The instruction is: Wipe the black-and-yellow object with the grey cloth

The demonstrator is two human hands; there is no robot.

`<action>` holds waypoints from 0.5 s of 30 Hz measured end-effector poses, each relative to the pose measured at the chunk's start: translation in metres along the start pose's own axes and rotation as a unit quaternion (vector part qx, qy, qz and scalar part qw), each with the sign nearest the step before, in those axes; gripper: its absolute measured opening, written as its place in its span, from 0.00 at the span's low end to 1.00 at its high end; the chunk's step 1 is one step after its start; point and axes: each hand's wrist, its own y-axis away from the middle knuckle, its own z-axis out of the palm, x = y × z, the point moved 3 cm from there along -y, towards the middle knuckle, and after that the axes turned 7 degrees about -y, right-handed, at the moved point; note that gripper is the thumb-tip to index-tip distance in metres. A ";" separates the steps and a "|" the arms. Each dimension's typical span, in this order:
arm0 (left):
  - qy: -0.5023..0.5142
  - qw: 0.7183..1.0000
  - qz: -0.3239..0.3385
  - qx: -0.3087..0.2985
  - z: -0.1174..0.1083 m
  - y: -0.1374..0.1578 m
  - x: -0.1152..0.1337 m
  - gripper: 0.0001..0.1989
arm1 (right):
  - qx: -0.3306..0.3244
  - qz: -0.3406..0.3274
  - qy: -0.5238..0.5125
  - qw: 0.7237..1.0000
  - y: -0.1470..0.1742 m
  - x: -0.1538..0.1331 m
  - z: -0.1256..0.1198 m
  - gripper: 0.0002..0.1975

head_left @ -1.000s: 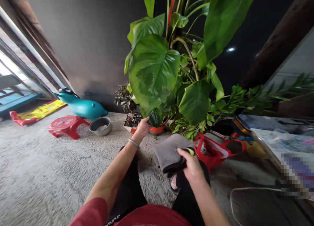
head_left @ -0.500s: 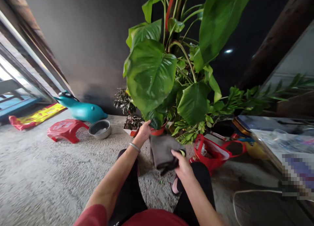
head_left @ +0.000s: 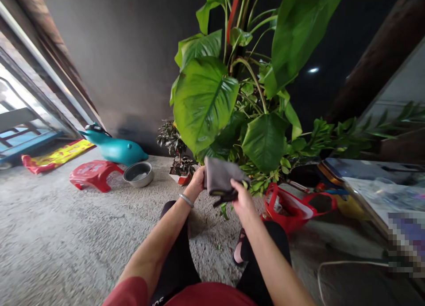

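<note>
In front of a big-leaved potted plant [head_left: 207, 102], my right hand [head_left: 242, 199] grips a folded grey cloth [head_left: 221, 175] with dark and yellow-green trim. My left hand [head_left: 198, 180], a bangle on its wrist, is closed at the cloth's left edge. Its fingertips are partly hidden, so I cannot tell whether they hold the cloth or a leaf behind it. The cloth covers the low leaves there, and a green leaf tip [head_left: 224, 211] hangs out below it.
A small potted plant [head_left: 181, 166], grey bowl [head_left: 138, 175], red stool [head_left: 94, 173] and teal ride-on toy [head_left: 121, 151] are to the left. At right are a red bag [head_left: 288, 206] and a cluttered table [head_left: 358, 186]. A dark wall [head_left: 133, 67] rises behind.
The cloth in my right hand has moved up and now covers the low leaf beside my left hand. A leaf tip now shows under it. The view has shifted slightly.
</note>
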 end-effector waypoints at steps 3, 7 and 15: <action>0.004 1.000 -0.022 -0.006 -0.015 -0.002 -0.003 0.08 | 0.045 0.062 0.042 0.996 0.025 0.032 -0.072 0.21; 0.018 0.999 -0.005 -0.039 -0.023 -0.005 -0.007 0.09 | 0.024 0.011 0.019 0.999 0.042 -0.011 -0.082 0.23; -0.049 0.996 0.029 -0.062 -0.002 0.002 -0.025 0.09 | -0.055 -0.101 -0.082 0.990 -0.021 -0.047 0.034 0.18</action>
